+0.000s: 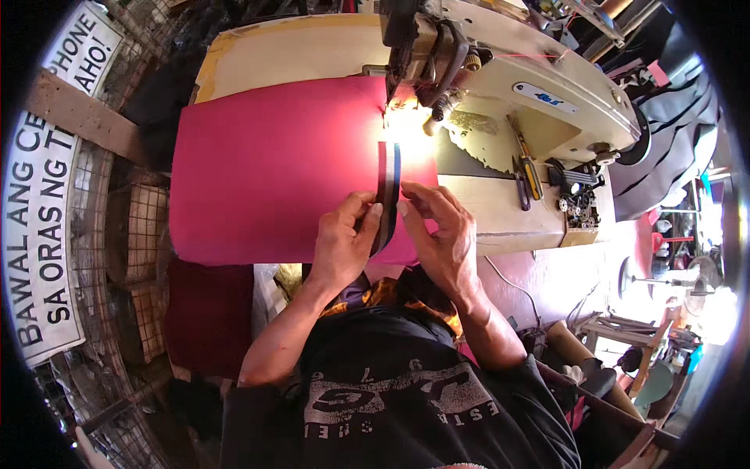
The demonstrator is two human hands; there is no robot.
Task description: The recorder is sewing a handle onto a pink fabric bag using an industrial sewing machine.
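A narrow dark fabric strip (pixel 388 184) with a paler grey band and a bluish edge lies lengthwise on a pink fabric panel (pixel 250 172). My left hand (pixel 342 238) is closed at the strip's left edge, thumb and forefinger pinched together. From the other side my right hand (pixel 444 234) pinches the strip's right edge between thumb and fingertips. The strip's far end points at the sewing machine's (pixel 539 74) lit needle area, where glare hides the needle and presser foot. Its near end curves down over the panel's front edge.
A screwdriver (pixel 532 178) and small dark-handled snips (pixel 521 187) rest on the machine bed, beside a bobbin winder (pixel 576 199). Dark red fabric (pixel 207 313) hangs below the panel on the left. A wire-mesh wall with signs (pixel 47 234) stands at far left, a fan (pixel 695 277) at right.
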